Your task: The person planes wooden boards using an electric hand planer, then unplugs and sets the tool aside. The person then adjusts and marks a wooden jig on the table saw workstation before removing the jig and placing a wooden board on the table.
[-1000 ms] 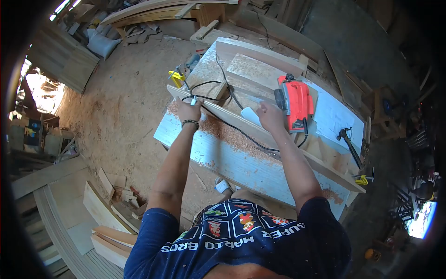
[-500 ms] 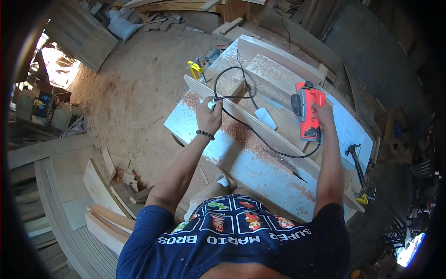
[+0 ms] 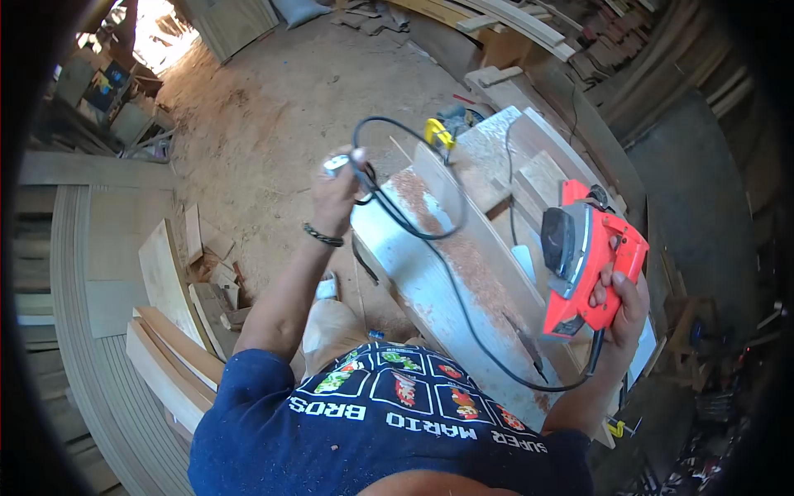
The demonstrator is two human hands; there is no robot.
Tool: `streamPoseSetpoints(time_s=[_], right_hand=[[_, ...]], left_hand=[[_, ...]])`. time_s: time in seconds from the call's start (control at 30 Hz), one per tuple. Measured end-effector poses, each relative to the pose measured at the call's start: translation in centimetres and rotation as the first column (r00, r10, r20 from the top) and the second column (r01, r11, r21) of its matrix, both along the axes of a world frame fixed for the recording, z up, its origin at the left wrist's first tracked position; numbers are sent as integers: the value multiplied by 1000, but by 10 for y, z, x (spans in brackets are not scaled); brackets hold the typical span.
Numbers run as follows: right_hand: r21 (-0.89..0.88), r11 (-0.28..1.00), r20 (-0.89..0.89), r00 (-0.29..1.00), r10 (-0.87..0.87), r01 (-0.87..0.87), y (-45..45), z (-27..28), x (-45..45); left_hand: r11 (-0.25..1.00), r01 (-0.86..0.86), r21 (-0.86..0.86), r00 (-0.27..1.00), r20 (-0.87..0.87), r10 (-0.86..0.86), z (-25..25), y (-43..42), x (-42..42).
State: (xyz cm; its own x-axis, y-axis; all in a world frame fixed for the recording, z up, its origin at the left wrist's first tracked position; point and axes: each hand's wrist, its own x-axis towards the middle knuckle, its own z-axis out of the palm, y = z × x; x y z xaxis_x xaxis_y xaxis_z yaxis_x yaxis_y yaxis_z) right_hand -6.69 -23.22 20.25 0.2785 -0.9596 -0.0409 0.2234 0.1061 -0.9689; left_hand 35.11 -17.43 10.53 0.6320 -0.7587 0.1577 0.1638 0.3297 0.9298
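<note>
My right hand (image 3: 626, 314) is wrapped round the handle of a red electric planer (image 3: 585, 269), which is tilted above the right side of the workbench (image 3: 397, 248). From its rear end a black power cord (image 3: 473, 318) sags across the bench toward my left. My left hand (image 3: 332, 198), raised past the bench's left edge, grips the looped cord near a white end piece (image 3: 337, 164) that looks like its plug. Below the cord, reddish wood shavings (image 3: 480, 277) lie along a long upright board (image 3: 471, 211) on the bench.
A yellow clamp (image 3: 440, 135) grips the bench's far corner, and another yellow clamp (image 3: 616, 427) is at its near right end. A dark pointed tool (image 3: 529, 351) lies among the shavings. Boards (image 3: 169, 364) lean at left; stacked timber (image 3: 612, 50) fills the back right.
The planer has risen off the workpiece and come nearer to me. My left hand has moved left, carrying the cord, which is now gathered in loops. The view has turned right.
</note>
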Motion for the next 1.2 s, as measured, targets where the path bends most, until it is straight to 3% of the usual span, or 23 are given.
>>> streamPoseSetpoints(time_s=[0.2, 0.3, 0.37, 0.4, 0.43, 0.57, 0.63, 0.7, 0.77, 0.97, 1.03, 1.1, 1.17, 1.2], right_hand=[[33, 990, 23, 991, 135, -136, 16, 12, 169], [96, 982, -37, 985, 169, -165, 17, 6, 273], [142, 972, -69, 978, 198, -187, 7, -10, 340], [174, 960, -45, 973, 228, -217, 0, -20, 373], [210, 946, -15, 967, 254, -245, -3, -32, 402], [328, 908, -15, 959, 281, -261, -20, -79, 487], [350, 895, -43, 949, 311, -278, -29, -92, 520], [447, 852, -59, 942, 331, -271, -35, -103, 548], [497, 837, -90, 946, 313, -230, -43, -109, 571], [686, 727, -33, 996, 89, -42, -89, -146, 634], [702, 712, -30, 998, 60, -22, -112, -162, 655], [716, 698, -22, 999, 25, -2, -134, -181, 674], [751, 658, -22, 999, -44, 45, -166, -196, 698], [747, 664, 25, 999, -39, 7, -178, -207, 706]], left_hand=[[943, -183, 278, 961, 253, 112, -36, 54, 205], [839, -294, 458, 924, 362, 126, -88, 85, 310], [814, -76, 575, 993, 121, 7, -152, 130, 380], [810, -31, 586, 987, -111, 118, -167, 146, 392], [731, -15, 682, 972, -162, 170, -176, 169, 405], [618, 88, 781, 948, -256, 188, -188, 247, 432], [685, -2, 729, 871, -335, 360, -183, 257, 442], [701, 14, 713, 850, -378, 367, -188, 257, 468], [761, -62, 646, 718, -500, 484, -185, 243, 490], [857, -179, 483, 608, -630, 482, -158, 161, 574], [895, -158, 417, 632, -654, 416, -157, 130, 601], [856, -152, 494, 655, -599, 462, -154, 96, 631], [790, -92, 606, 670, -550, 499, -185, 73, 679], [698, -108, 708, 680, -459, 571, -180, 54, 689]])
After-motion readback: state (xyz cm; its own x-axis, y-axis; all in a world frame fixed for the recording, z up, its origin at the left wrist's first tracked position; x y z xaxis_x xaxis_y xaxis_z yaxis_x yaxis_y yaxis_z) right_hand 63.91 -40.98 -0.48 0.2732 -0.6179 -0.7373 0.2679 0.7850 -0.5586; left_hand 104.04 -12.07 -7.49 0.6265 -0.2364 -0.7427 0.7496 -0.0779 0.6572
